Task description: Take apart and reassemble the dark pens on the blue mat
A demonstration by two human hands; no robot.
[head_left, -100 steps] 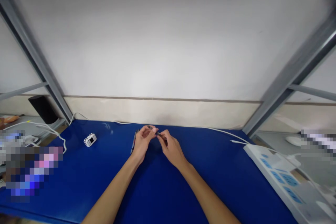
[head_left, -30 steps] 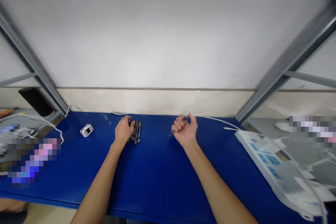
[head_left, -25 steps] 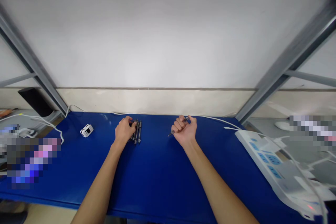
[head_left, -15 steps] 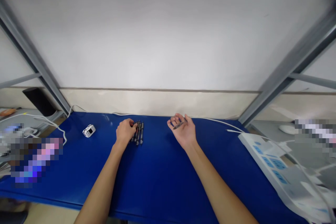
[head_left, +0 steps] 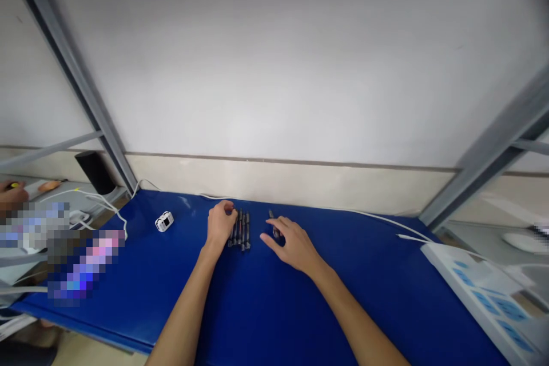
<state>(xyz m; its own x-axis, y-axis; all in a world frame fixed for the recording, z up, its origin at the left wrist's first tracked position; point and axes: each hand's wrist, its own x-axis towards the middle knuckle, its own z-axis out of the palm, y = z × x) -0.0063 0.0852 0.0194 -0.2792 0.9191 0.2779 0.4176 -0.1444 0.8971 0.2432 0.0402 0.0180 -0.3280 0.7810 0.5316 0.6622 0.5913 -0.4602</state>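
Note:
On the blue mat, several dark pens lie side by side in a tight row near the back edge. My left hand rests at the row's left side, its curled fingers pressed onto the nearest pens. Palm down just right of the row, my right hand has its fingertips closed on one more dark pen. That pen lies low over the mat, a short gap from the row.
A small white device sits left of the pens. A white cable runs along the back edge to a white unit with blue labels at the right. Grey frame posts stand at both sides. Another person's hand shows far left.
My right hand has turned from palm up to palm down and moved left, bringing its pen down beside the row. My left hand has stayed at the row. The view shifted left.

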